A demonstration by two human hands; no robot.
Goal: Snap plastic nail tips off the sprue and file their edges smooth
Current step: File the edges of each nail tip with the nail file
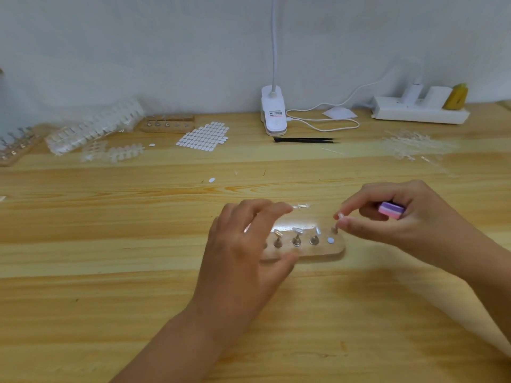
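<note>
over the wooden stand (pixel 331 251), the right hand (pixel 392 219) pinches a nail tip (pixel 340 216) between thumb and forefinger.
left hand (pixel 243 244) fingers spread across the stand; buffer block (pixel 391 210) tucked in the right's curled fingers. best to seat the tip squarely on the end peg (pixel 334 230), pressing lightly, stand braced.

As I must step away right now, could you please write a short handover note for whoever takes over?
Left hand: open, spread over the left end of the wooden holder.
Right hand: pinches a nail tip just above the right-most stand, buffer block tucked in its other fingers.
Done: three mounted tips stand on the holder.
Left: seat this tip; one white spot on the holder is bare; uncut sprues wait at the far left.
</note>
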